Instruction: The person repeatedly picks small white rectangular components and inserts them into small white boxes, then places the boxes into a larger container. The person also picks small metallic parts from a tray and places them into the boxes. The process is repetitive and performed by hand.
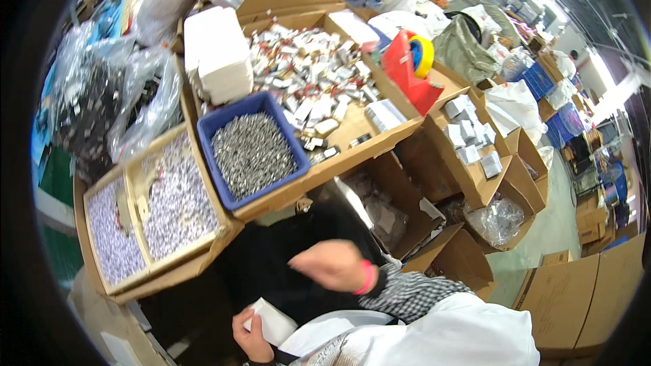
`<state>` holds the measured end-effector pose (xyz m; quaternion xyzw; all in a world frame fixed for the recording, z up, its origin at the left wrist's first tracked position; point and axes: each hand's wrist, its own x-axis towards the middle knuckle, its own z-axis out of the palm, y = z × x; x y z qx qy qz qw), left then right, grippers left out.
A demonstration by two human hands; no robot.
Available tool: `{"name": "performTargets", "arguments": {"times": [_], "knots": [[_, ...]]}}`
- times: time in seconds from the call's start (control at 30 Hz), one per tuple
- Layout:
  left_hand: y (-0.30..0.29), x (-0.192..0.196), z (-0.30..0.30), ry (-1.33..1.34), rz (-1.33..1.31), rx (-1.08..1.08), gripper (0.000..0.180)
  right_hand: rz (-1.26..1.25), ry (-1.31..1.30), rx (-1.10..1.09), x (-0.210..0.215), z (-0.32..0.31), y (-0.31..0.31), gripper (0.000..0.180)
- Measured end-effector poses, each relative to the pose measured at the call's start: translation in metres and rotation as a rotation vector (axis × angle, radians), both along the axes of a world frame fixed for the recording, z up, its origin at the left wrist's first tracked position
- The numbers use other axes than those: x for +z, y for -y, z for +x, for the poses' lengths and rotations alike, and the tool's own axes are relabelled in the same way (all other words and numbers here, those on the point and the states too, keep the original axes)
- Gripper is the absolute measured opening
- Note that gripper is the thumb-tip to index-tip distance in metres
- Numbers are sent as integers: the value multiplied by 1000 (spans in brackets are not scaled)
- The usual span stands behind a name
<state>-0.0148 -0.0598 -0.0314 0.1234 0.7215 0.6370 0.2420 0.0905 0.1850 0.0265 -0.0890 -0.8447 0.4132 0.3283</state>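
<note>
Low in the head view, my left hand [252, 339] is closed around a small white box [274, 324], with the thumb lying on its near side. My right hand [329, 264], a pink band at its wrist, hangs above dark fabric, up and to the right of the box and apart from it. Its fingers are smeared by motion, so I cannot make out whether they hold anything. Ahead of it stands a blue bin [296, 168] full of small silvery metal parts [252, 150].
A cardboard tray [363, 141] holds many small metal-and-white pieces [308, 71] and a white stack [217, 54]. At left is a divided tray [137, 210] of tiny pale parts. A red tape dispenser [407, 71] and a carton [483, 186] of small white boxes [468, 129] stand right.
</note>
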Motion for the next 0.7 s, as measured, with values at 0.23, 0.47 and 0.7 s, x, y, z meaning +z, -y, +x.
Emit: {"name": "performTargets", "arguments": {"times": [0.23,0.47,0.7], "knots": [[-8,11,1,18,-38,-16,17,-83,-460,-918,83,62,-200,18],[-13,18,2,105,-58,-1,17,-533,-122,-826,96,76,-265,36],[-13,16,2,38,-55,-22,18,-637,-222,-640,113,74,-264,29]]}}
